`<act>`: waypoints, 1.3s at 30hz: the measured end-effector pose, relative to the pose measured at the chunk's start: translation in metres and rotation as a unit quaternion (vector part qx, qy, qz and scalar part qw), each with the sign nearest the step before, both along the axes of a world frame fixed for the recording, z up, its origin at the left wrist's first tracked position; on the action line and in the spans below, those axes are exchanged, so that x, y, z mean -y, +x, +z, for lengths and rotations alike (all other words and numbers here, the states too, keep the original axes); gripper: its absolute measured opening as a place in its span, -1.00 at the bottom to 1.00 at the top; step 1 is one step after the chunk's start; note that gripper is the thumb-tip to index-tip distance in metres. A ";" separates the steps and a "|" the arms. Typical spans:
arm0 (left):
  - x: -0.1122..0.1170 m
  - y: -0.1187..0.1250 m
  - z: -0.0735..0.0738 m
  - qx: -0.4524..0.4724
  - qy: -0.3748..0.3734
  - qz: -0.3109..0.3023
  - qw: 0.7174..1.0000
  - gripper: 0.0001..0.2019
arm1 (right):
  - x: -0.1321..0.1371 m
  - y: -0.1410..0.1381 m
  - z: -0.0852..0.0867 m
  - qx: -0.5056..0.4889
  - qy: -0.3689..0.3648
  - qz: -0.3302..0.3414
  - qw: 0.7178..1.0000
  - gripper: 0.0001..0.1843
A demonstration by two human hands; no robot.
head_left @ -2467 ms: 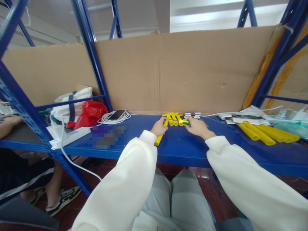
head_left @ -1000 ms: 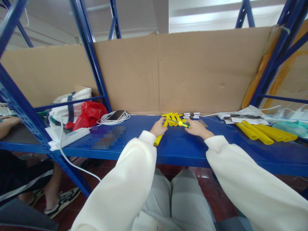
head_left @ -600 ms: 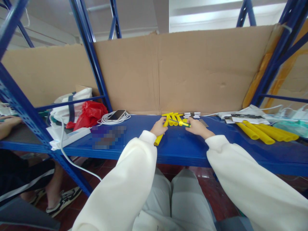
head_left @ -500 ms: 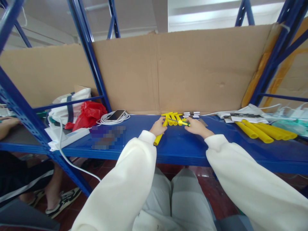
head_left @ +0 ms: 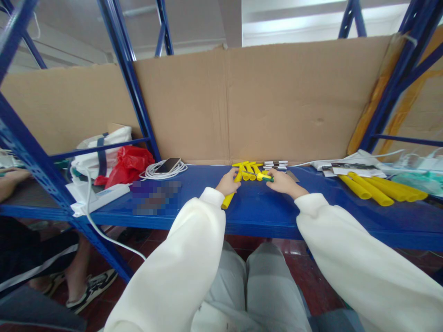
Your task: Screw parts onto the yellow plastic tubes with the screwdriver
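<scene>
My left hand [head_left: 227, 182] is closed round a long yellow handle piece [head_left: 229, 199] that lies slanted on the blue shelf [head_left: 263, 213]. My right hand [head_left: 282, 181] grips a small screwdriver with a yellow and green handle [head_left: 263, 177], its thin shaft pointing left toward the piece in my left hand. Just behind both hands lies a small pile of short yellow parts [head_left: 249, 169]. A few small white and black parts [head_left: 276, 164] sit behind my right hand.
Several long yellow tubes [head_left: 380, 192] lie at the right beside papers [head_left: 353, 169]. A phone on a coiled white cable [head_left: 166, 167], a red bag [head_left: 128, 164] and a white bag [head_left: 100, 148] sit at the left. Another person's hand [head_left: 9, 179] rests far left. A cardboard wall [head_left: 277, 101] backs the shelf.
Both hands stay in place. The screwdriver in my right hand shifts only slightly against the yellow piece.
</scene>
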State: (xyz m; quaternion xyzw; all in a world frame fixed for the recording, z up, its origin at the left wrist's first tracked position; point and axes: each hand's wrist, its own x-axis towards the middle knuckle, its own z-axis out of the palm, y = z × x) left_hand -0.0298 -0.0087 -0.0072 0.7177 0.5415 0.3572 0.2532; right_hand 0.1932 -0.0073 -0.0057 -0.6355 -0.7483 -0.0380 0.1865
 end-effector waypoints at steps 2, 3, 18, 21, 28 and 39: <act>-0.001 0.000 -0.001 -0.004 0.000 -0.002 1.000 -0.42 | -0.002 0.001 -0.001 -0.010 -0.002 0.009 1.000 -0.69; -0.002 0.000 -0.001 -0.004 0.001 -0.003 1.000 -0.41 | -0.003 0.002 -0.001 -0.013 -0.002 0.012 1.000 -0.71; -0.002 -0.001 0.000 -0.008 -0.001 -0.003 1.000 -0.38 | -0.003 0.004 -0.002 -0.023 0.007 0.014 1.000 -0.78; -0.001 -0.001 0.000 -0.008 0.001 -0.006 1.000 -0.39 | -0.003 0.003 -0.002 -0.025 0.007 0.011 1.000 -0.77; 0.001 0.000 0.001 -0.010 -0.003 -0.005 1.000 -0.39 | -0.008 0.006 -0.008 -0.030 0.016 0.013 0.999 -0.65; -0.003 -0.001 -0.001 -0.019 0.002 -0.002 1.000 -0.38 | -0.006 0.006 -0.006 -0.020 0.012 0.015 1.000 -0.69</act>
